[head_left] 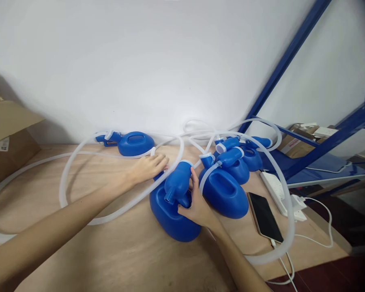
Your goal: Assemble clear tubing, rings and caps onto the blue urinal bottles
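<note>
In the middle of the head view, a blue bottle (178, 221) lies on the wooden table. Above its handle hangs a blue bulb-shaped funnel piece (178, 180) with a white rim. My right hand (197, 200) is closed on this funnel piece from the right, thumb low and fingers near the rim. My left hand (152, 165) is bent over the bottle's neck end at the left; its fingertips are partly hidden, and what they grip is unclear. A translucent hose (130, 207) loops past both hands, crossing in front of the bottle's neck.
More blue bottles (226, 192) with hoses and funnels crowd the right. Another blue bottle (136, 143) lies by the wall. A phone (265, 217) and a white power strip (275, 190) are at the right, beside a blue metal frame (287, 52). A cardboard box (13, 152) stands left.
</note>
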`<state>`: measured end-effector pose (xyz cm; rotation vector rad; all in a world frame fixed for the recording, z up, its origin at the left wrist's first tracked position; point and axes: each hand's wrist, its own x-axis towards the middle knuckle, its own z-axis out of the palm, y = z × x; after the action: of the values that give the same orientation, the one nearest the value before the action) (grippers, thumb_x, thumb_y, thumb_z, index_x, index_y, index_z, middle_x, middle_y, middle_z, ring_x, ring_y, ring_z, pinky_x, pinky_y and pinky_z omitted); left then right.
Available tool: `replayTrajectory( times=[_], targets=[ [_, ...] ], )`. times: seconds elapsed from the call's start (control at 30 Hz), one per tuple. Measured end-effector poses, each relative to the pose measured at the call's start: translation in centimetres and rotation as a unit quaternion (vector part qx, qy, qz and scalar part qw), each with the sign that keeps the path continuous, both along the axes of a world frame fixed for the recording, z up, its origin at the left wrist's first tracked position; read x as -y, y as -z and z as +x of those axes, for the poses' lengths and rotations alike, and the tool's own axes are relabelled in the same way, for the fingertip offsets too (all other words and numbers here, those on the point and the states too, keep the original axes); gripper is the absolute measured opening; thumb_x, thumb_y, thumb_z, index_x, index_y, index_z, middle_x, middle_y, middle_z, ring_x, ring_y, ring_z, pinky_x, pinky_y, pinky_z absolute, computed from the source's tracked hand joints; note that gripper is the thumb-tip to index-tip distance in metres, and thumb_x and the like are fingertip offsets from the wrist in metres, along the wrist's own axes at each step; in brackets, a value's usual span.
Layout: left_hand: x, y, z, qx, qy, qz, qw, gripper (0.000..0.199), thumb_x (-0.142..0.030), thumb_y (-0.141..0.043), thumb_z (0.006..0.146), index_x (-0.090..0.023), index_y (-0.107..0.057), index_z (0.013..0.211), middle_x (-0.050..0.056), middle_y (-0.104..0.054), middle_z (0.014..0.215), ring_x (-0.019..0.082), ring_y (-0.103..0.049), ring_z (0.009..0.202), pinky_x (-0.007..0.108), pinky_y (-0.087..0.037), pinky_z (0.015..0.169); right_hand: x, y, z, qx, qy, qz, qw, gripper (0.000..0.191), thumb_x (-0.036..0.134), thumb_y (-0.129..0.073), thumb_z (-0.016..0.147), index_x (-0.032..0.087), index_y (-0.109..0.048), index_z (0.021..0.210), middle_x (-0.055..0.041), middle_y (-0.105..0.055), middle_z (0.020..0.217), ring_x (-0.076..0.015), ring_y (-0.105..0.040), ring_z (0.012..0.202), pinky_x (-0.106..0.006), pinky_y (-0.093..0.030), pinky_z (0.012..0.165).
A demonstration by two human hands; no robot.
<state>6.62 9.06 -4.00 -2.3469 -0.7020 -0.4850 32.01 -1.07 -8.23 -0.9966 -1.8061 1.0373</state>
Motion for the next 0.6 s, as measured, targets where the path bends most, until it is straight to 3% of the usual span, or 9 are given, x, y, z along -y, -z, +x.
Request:
replayTrajectory(
  times=[0.07, 0.13, 0.2, 0.33, 0.43, 0.6],
  targets=[
    [0.0, -0.2, -0.7, 0.045, -0.036, -0.032, 0.998, 0.053, -0.049, -0.04, 0.109, -0.007, -0.059, 0.136, 0.023, -0.069, 0.128, 0.03, -0.068, 0.118, 0.04, -0.056, 0.095, -0.1, 0.1, 0.1, -0.004, -0.009, 0.004, 1.0, 0.126, 0.016, -0.072, 0.075, 0.029, 0.013, 0.167, -0.0176, -0.041, 0.162, -0.0323, -0.05, 0.145, -0.057, -0.038, 0.122],
    [0.2, -0.3, -1.5, 0.076, -0.059, -0.112, 0.989, 0.068, -0.064, -0.042, 0.103, -0.01, -0.056, 0.142, 0.022, -0.067, 0.136, 0.033, -0.062, 0.131, 0.046, -0.049, 0.111, -0.1, 0.2, 0.1, -0.006, -0.018, 0.007, 1.0, 0.126, 0.017, -0.072, 0.076, 0.029, 0.013, 0.167, -0.0178, -0.043, 0.161, -0.0324, -0.051, 0.145, -0.057, -0.038, 0.121],
    [0.4, -0.5, -1.9, 0.086, -0.073, -0.212, 0.971, 0.067, -0.067, -0.039, 0.103, -0.014, -0.062, 0.138, 0.018, -0.068, 0.138, 0.032, -0.058, 0.137, 0.046, -0.043, 0.119, -0.2, 0.1, 0.2, -0.005, -0.026, 0.006, 1.0, 0.126, 0.018, -0.073, 0.076, 0.028, 0.013, 0.167, -0.0179, -0.044, 0.16, -0.0325, -0.052, 0.143, -0.056, -0.039, 0.121],
    [0.8, -0.5, -1.6, 0.092, -0.119, -0.315, 0.937, 0.051, -0.049, -0.033, 0.11, -0.016, -0.072, 0.116, 0.015, -0.073, 0.125, 0.028, -0.065, 0.126, 0.041, -0.049, 0.111, -0.2, -0.1, 0.3, -0.001, -0.033, -0.003, 0.999, 0.127, 0.017, -0.073, 0.076, 0.027, 0.015, 0.167, -0.0188, -0.044, 0.159, -0.0323, -0.053, 0.142, -0.056, -0.041, 0.12],
    [0.9, -0.4, -1.2, 0.102, -0.14, -0.328, 0.929, 0.047, -0.044, -0.033, 0.109, -0.016, -0.071, 0.105, 0.014, -0.075, 0.108, 0.027, -0.071, 0.106, 0.039, -0.055, 0.096, -0.3, -0.4, 0.3, 0.004, -0.04, -0.001, 0.999, 0.128, 0.017, -0.073, 0.075, 0.026, 0.015, 0.167, -0.0189, -0.043, 0.161, -0.032, -0.05, 0.146, -0.054, -0.039, 0.121],
    [0.9, -0.8, -1.4, 0.111, -0.136, -0.348, 0.921, 0.045, -0.045, -0.035, 0.108, -0.018, -0.071, 0.103, 0.013, -0.075, 0.106, 0.028, -0.071, 0.106, 0.037, -0.054, 0.093, -0.5, -0.5, 0.5, 0.023, -0.05, -0.001, 0.998, 0.128, 0.016, -0.073, 0.074, 0.026, 0.013, 0.168, -0.019, -0.041, 0.161, -0.0318, -0.052, 0.143, -0.054, -0.04, 0.121]
  ],
)
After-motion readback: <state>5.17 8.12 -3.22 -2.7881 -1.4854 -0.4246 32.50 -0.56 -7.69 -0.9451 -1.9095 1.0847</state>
